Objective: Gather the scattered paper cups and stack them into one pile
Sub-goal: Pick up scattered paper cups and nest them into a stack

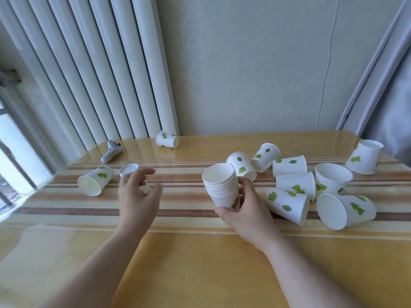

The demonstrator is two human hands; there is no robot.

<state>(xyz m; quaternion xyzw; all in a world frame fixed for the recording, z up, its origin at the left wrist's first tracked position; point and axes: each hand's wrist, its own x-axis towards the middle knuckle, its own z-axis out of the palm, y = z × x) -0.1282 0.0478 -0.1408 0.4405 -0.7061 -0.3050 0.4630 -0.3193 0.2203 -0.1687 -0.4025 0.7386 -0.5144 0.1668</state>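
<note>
Striped table [200,252]; right grip [246,210] clasping near-upright stack [222,185], mouth up; left grip [138,196] spread.

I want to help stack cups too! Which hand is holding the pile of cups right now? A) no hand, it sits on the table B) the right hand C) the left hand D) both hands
B: the right hand grips the pile at its base, while the left hand is open, reaching toward a small cup.
</note>
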